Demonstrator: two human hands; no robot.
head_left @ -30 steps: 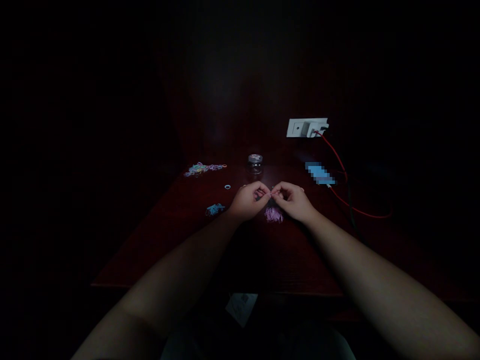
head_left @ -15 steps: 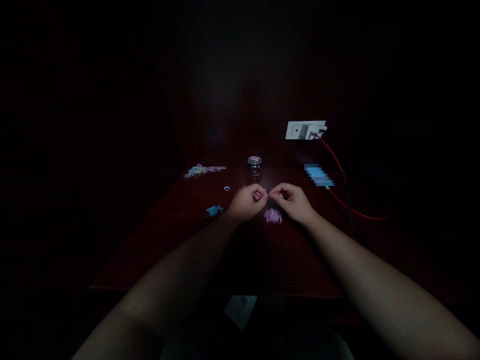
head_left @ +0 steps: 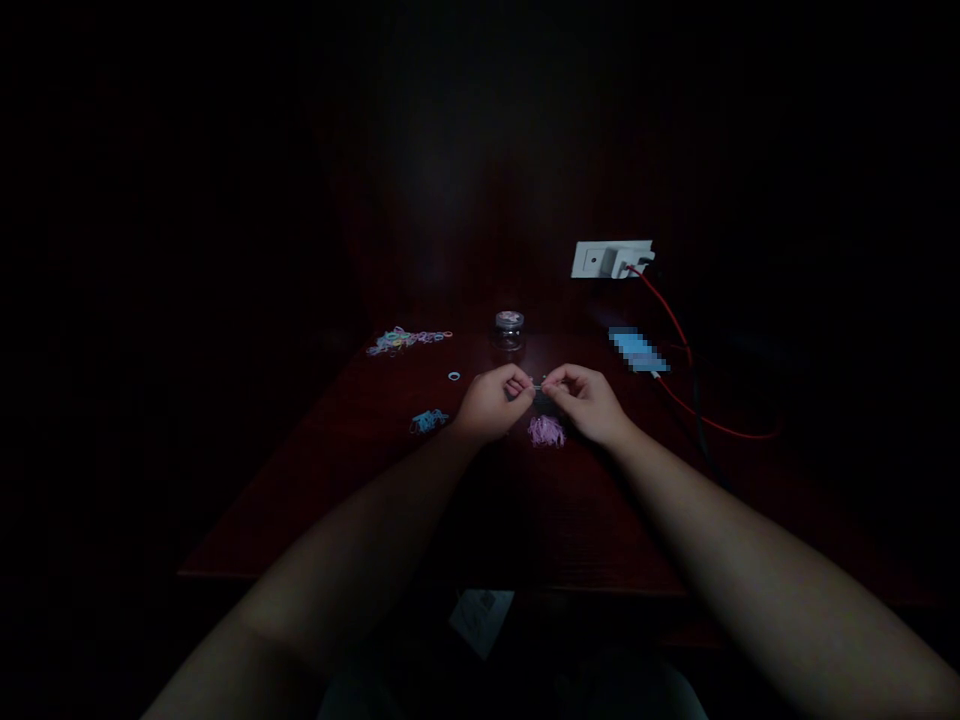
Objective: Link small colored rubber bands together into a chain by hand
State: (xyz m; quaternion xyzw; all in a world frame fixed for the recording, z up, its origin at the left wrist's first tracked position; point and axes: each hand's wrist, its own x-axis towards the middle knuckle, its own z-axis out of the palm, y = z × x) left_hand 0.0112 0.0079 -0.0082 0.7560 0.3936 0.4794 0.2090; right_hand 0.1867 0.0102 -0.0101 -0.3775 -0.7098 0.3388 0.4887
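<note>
My left hand (head_left: pixel 496 402) and my right hand (head_left: pixel 585 402) face each other above the dark red table, fingertips pinched. A small pale rubber band (head_left: pixel 538 387) is stretched between them, each hand gripping one end; its exact colour is hard to tell in the dim light. Just below my fingers lies a pile of purple rubber bands (head_left: pixel 547 432). Left of my left wrist sits a pile of blue rubber bands (head_left: pixel 428 421). A single light-blue band (head_left: pixel 454 376) rests apart, beyond that pile.
Mixed coloured bands (head_left: pixel 405 341) are heaped at the far left of the table (head_left: pixel 315 480). A clear lidded jar (head_left: pixel 509 328) stands at the back. To the right lies a blurred phone (head_left: pixel 637 350), with a red cable (head_left: pixel 679 325) running to a wall socket (head_left: pixel 592 259).
My hands have drawn slightly apart, and the pale band between the fingertips now shows as a short stretched line. The piles, jar and phone stay where they were.
</note>
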